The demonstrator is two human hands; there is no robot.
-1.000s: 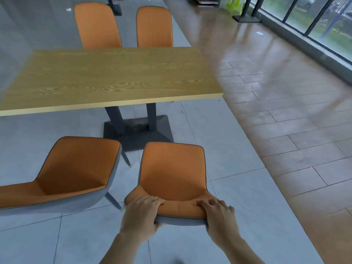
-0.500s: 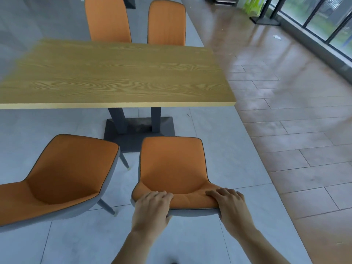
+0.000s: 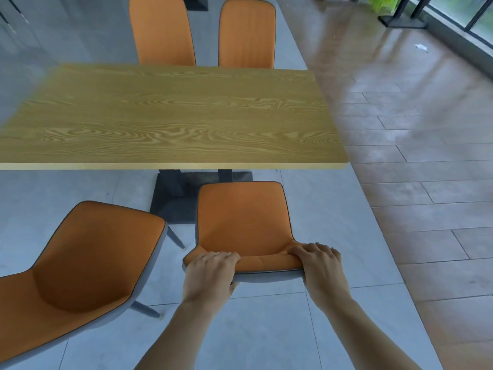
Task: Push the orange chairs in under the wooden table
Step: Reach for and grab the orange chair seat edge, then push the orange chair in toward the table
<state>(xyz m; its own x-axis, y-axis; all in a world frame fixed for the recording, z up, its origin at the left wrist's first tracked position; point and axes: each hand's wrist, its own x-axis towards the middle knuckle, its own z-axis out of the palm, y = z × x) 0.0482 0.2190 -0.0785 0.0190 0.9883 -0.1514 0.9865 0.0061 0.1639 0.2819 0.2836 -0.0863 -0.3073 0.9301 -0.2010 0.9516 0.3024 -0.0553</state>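
Wooden table [image 3: 170, 116] fills the far middle; I see one orange chair [image 3: 241, 220] just near of its right end, seat front close to the edge. My left hand [image 3: 210, 273] and right hand [image 3: 321, 268] clamp its backrest top.

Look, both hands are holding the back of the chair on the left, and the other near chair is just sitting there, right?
Not quite. In the head view the left hand and right hand grip the backrest top of the right-hand near chair, not the left one. The left near chair is the one standing untouched, turned at an angle, clear of the wooden table.
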